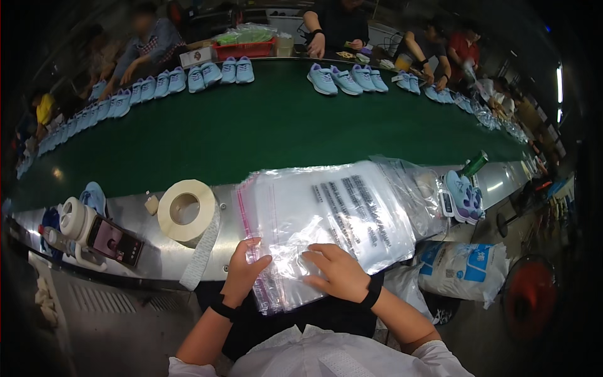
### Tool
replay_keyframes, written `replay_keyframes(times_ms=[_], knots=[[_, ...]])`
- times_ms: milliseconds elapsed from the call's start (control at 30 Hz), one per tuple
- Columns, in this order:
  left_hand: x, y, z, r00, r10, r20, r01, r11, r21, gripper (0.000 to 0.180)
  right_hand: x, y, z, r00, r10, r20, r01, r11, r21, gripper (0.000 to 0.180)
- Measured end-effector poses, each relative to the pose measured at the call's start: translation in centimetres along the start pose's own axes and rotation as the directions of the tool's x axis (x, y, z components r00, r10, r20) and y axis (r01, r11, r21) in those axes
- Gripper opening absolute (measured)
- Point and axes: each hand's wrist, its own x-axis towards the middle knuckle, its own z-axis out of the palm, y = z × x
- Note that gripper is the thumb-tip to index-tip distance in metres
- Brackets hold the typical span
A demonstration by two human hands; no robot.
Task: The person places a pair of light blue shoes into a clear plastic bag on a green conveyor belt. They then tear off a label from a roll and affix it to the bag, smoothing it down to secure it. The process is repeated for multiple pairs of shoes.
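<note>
A stack of clear plastic bags (295, 220) with pink-striped edges and dark printing lies at the front of the bench, its near part overhanging my lap. At the stack's left edge is my left hand (244, 271), its thumb on top and its fingers curled at the pink-striped border, gripping it. My right hand (339, 273) rests on the bags' near part with fingers spread, pressing on the shiny film. Black bands circle both wrists. Left of the bags stands a roll of white labels (169, 210), its loose strip hanging toward the bench edge.
A green conveyor belt (270, 125) crosses ahead, with pale blue shoes (323, 80) along its far side and people working behind. A phone (113, 242) and white bottle (75, 217) stand left. Shoes (463, 198) and a green can (474, 163) are right, above a white sack (465, 273).
</note>
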Motion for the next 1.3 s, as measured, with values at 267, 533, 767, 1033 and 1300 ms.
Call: replay_keyframes(times_ms=[267,533,767,1033,1300], knots=[[0.0,-0.4,0.3,0.968,0.203,-0.150,-0.189,0.976,0.105,0.082,-4.5,5.3,-5.4,0.900,0.219,-0.377,-0.188,0.975,0.119,0.033],[-0.5,1.2,1.1,0.985,0.115,0.132,-0.147,0.952,0.270,0.077,-13.1,13.3,-8.8,0.249,0.885,-0.394,-0.284,0.456,0.843,0.053],[0.3,0.8,0.1,0.988,-0.043,0.150,0.026,0.993,0.118,0.044,-14.7,21.9,-9.0,0.031,0.999,-0.030,0.352,0.017,0.936,0.064],[0.2,0.1,-0.4,0.987,-0.069,0.146,0.056,0.995,0.086,0.036,-14.0,24.9,-11.4,-0.150,0.970,-0.189,0.147,0.211,0.966,0.021],[0.5,0.0,-0.2,0.983,-0.028,0.180,0.017,0.998,0.060,0.036,-15.4,28.6,-11.9,-0.204,0.901,-0.384,0.232,0.425,0.875,0.025]])
